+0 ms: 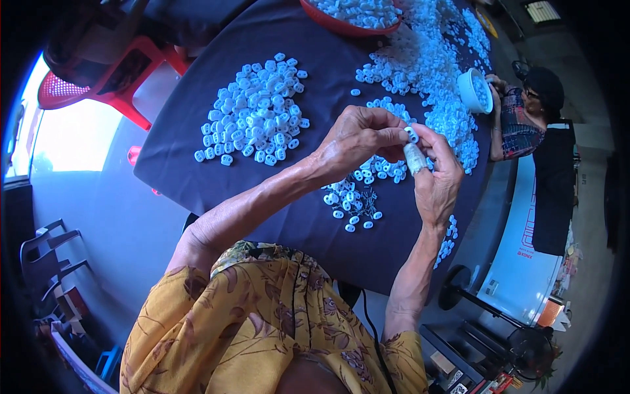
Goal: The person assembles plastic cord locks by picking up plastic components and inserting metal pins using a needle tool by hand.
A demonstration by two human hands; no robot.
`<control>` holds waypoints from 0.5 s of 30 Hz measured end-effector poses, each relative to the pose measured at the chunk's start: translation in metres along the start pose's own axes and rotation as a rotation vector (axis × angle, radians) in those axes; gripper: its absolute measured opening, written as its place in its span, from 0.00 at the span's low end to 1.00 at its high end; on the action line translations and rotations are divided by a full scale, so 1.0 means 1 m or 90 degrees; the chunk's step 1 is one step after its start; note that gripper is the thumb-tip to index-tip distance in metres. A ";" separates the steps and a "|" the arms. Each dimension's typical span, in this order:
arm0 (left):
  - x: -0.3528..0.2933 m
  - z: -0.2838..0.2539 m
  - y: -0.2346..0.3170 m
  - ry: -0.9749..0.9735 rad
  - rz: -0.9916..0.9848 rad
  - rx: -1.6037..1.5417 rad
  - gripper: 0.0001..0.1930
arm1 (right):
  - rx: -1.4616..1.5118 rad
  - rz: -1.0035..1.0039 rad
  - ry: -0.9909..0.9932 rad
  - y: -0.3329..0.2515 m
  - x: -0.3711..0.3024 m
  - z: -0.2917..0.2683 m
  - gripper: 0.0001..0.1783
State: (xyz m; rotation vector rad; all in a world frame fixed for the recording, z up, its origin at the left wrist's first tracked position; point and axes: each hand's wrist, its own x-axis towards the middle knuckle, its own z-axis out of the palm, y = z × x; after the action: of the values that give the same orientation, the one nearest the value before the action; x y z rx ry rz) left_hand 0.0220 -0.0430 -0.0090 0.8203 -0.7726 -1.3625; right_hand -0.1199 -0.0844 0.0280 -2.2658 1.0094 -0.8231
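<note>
Above the table, my left hand and my right hand meet at a small white oval plastic piece with dark holes in its face. Both hands are closed, pinching it between their fingertips. A pale wrap covers one digit of my right hand. Below the hands lie similar white pieces and a scatter of tiny dark pins or screws, too small to tell which. To the left sits a large heap of the same white pieces.
The dark tablecloth carries a broad spread of white pieces and a red basin full of them. At the right, another person has hands at a white bowl. A red chair stands at the far left.
</note>
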 end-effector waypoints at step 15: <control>0.002 -0.008 -0.009 -0.015 -0.122 -0.129 0.13 | -0.193 -0.112 0.030 -0.003 -0.004 0.002 0.18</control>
State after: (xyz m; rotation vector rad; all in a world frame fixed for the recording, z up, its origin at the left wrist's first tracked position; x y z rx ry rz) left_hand 0.0245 -0.0449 -0.0205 0.7329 -0.5721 -1.5957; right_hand -0.1193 -0.0792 0.0271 -2.6337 1.0247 -0.8457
